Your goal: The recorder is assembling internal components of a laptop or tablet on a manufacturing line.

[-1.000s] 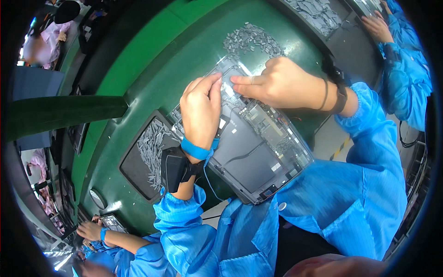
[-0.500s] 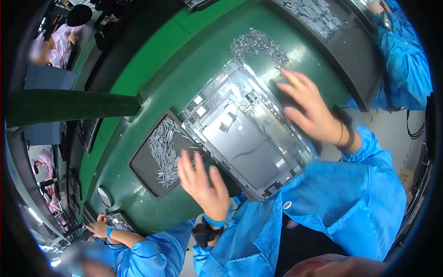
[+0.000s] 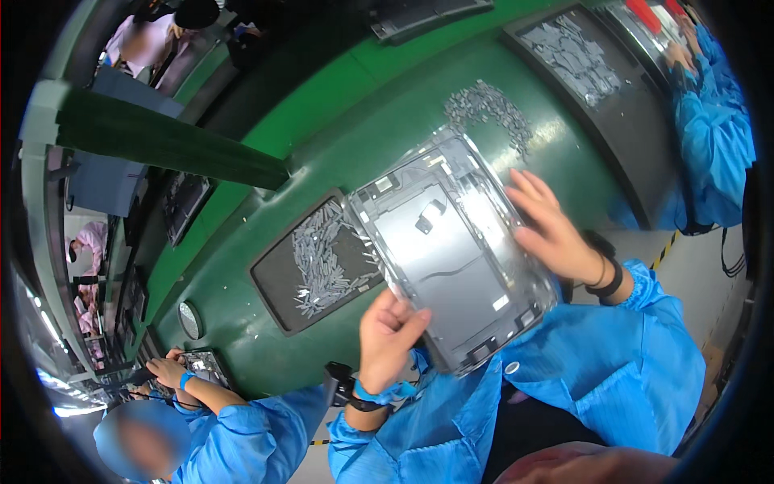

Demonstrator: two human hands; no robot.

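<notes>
In front of me lies a flat tablet-like device (image 3: 451, 266) with its inside facing up, showing a large silvery plate and a dark cable. Clear, shiny plastic shows round its edges. My left hand (image 3: 389, 335) is closed at the device's near left edge, thumb on top and fingers curled. On the other side my right hand (image 3: 552, 230) has its fingers stretched out along the right edge, apart from one another. A dark tray (image 3: 274, 278) of small grey strips (image 3: 318, 262) sits just left of the device.
Small dark pieces (image 3: 488, 109) lie loose on the green table (image 3: 387, 105) beyond the device. A larger black tray (image 3: 613, 137) with grey flat parts stands at far right. Left are a round disc (image 3: 189, 320) and a co-worker's hands (image 3: 169, 371). A green post (image 3: 169, 141) rises behind.
My left hand has come down from above the tray onto the device's left edge and closed there. Bright glare covers the right strip, where a circuit board showed before. The view has shifted.
</notes>
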